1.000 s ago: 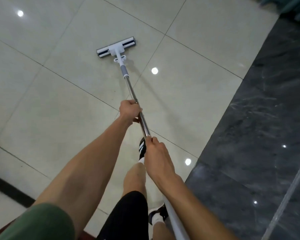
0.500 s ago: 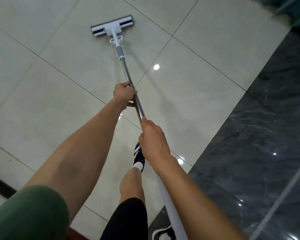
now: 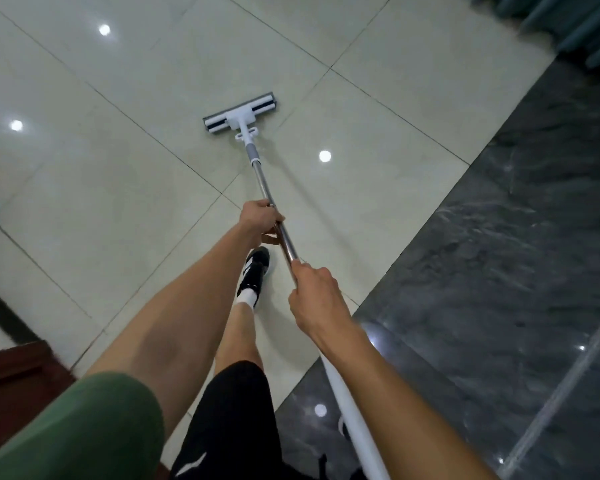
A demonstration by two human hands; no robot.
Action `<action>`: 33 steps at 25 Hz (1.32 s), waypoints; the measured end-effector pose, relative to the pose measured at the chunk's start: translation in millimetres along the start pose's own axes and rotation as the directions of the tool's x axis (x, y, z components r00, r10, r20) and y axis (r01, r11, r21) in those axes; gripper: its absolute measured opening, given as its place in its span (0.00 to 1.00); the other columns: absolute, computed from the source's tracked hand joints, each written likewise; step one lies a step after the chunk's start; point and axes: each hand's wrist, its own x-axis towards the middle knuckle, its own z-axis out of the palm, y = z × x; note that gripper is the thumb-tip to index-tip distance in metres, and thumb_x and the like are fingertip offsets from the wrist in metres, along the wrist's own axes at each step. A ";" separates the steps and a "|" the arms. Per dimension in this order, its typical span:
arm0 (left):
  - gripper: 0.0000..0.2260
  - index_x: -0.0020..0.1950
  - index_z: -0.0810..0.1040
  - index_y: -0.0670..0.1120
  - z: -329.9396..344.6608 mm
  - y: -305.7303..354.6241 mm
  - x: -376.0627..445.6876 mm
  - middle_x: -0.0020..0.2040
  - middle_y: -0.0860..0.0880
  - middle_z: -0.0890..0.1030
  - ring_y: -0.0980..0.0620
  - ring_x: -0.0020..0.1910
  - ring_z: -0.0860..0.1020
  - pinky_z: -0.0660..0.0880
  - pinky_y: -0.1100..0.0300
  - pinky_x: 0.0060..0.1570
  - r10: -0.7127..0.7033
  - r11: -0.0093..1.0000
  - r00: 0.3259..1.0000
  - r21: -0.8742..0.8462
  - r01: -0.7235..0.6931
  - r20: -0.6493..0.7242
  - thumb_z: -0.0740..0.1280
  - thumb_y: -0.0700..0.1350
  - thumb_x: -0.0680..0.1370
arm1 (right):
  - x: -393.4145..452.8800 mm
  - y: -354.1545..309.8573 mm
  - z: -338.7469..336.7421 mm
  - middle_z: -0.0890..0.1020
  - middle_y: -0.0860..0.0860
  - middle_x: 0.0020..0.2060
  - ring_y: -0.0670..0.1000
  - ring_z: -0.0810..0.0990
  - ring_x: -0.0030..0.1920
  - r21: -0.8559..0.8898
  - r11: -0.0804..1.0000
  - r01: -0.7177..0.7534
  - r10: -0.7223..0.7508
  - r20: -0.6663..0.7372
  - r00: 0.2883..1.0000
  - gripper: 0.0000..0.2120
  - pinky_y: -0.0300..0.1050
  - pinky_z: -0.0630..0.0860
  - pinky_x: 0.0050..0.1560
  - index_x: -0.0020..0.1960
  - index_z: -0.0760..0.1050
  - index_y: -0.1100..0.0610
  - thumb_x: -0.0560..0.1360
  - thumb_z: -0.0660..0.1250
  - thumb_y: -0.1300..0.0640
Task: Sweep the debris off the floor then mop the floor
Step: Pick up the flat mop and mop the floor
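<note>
Since a moment ago, we are drawing the mop head (image 3: 240,113) back across the pale floor (image 3: 118,188). Our left hand (image 3: 261,219) and right hand (image 3: 314,299) are both wrapping the pole (image 3: 264,188), staggered for leverage and steering.

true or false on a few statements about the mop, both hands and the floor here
1. Both hands grip the mop handle. True: the left hand holds it lower down, the right hand higher up.
2. The mop head is lifted off the floor. False: it lies flat on the pale tile floor.
3. The mop head sits on the dark marble strip. False: it is on the pale tiles, left of the strip.
4. A black shoe is on the pale tiles, below the left hand. True.
5. The right hand is open. False: its fingers curl round the handle.
</note>
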 end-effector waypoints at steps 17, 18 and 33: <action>0.10 0.50 0.79 0.36 88.2 -107.1 -141.4 0.38 0.40 0.79 0.43 0.31 0.80 0.81 0.49 0.29 -0.119 0.981 0.982 -0.173 0.093 -0.148 0.69 0.28 0.71 | -155.7 98.7 -8.9 0.80 0.57 0.49 0.58 0.80 0.46 -0.182 0.978 0.107 -0.097 0.061 0.993 0.14 0.46 0.71 0.41 0.61 0.75 0.60 0.79 0.58 0.67; 0.10 0.51 0.79 0.36 86.4 -101.4 -134.5 0.39 0.40 0.79 0.43 0.30 0.80 0.81 0.48 0.29 -0.128 0.978 0.978 -0.186 0.098 -0.162 0.69 0.28 0.71 | -146.7 96.1 -11.5 0.80 0.57 0.48 0.58 0.80 0.45 -0.186 0.977 0.106 -0.095 0.066 0.993 0.14 0.47 0.73 0.41 0.61 0.75 0.60 0.79 0.57 0.67; 0.06 0.43 0.80 0.36 -97.0 121.1 122.0 0.35 0.39 0.79 0.41 0.28 0.81 0.80 0.49 0.28 -0.163 0.946 0.947 -0.315 0.071 -0.277 0.69 0.28 0.69 | 198.0 -84.5 -89.4 0.75 0.56 0.41 0.57 0.74 0.38 -0.235 0.951 0.198 -0.177 0.109 0.978 0.16 0.48 0.74 0.37 0.62 0.75 0.59 0.76 0.58 0.66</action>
